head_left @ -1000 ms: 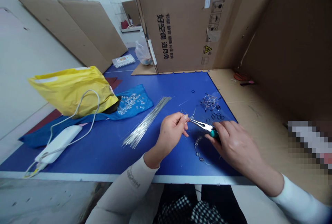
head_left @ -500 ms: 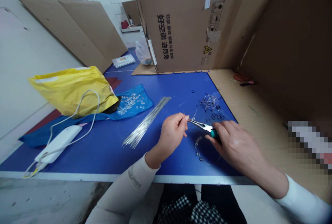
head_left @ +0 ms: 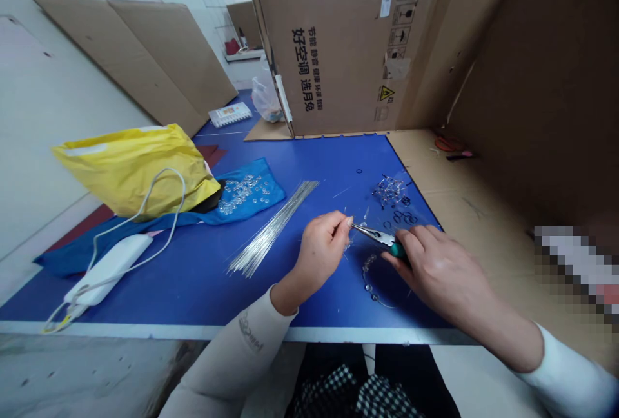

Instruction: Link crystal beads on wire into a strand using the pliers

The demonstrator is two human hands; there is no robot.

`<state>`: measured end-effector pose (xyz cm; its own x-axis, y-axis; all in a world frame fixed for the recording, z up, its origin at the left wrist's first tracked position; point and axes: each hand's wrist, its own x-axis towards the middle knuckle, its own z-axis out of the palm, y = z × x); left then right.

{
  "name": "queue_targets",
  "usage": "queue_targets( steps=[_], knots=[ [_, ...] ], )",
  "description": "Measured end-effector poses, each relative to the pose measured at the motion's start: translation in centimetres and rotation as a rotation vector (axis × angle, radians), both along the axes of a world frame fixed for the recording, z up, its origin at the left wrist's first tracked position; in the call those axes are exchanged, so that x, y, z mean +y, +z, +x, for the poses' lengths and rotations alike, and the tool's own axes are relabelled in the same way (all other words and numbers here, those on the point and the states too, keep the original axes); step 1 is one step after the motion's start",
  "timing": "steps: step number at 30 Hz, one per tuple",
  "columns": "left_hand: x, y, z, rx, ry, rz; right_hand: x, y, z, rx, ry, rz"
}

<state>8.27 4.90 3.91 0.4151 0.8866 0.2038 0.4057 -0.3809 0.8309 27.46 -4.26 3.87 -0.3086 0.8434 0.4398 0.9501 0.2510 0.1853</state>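
Note:
My right hand (head_left: 430, 263) is closed round the green handle of a pair of needle-nose pliers (head_left: 380, 235). The slim jaws point left and meet the fingertips of my left hand (head_left: 325, 240). That hand is pinched; a thin wire with clear beads seems to be in it, though the fingers mostly hide it. Below the pliers, a loop of wire strung with clear beads (head_left: 370, 289) lies on the table. Past my hands are several black rings (head_left: 405, 217) and a heap of beaded wire pieces (head_left: 389, 191).
A bundle of straight silver wires (head_left: 273, 231) lies left of my hands. Loose clear beads (head_left: 244, 192) rest on a blue cloth (head_left: 271, 179) beside a yellow bag (head_left: 135, 166). A white power strip (head_left: 109, 273) with its cord lies front left. A cardboard box (head_left: 338, 50) stands behind.
My hands and the pliers stay almost in place, with the jaws still at my left fingertips. The beaded wire near them has shifted slightly.

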Motion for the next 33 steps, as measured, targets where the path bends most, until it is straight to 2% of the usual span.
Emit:
queue_targets(
  steps=[8, 16, 19, 24, 33],
  knots=[
    [0.5, -1.7, -0.1, -0.29, 0.004, -0.297, 0.2, -1.3, -0.6, 0.077, -0.004, 0.048],
    [0.1, -0.9, 0.4, -0.536, -0.046, -0.508, 0.1, -2.0, -0.9, 0.146, -0.016, 0.041],
    [0.2, -1.1, 0.3, -0.482, -0.039, -0.467, 0.0, -2.0, -0.9, 0.148, -0.02, 0.034],
    [0.5, -1.4, 0.0, -0.303, 0.008, -0.292, -0.1, -1.5, -0.5, 0.106, -0.029, 0.031],
    [0.6, -0.8, -0.2, -0.146, -0.017, -0.154, -0.2, -1.4, -0.3, 0.101, -0.026, 0.041]
  ],
)
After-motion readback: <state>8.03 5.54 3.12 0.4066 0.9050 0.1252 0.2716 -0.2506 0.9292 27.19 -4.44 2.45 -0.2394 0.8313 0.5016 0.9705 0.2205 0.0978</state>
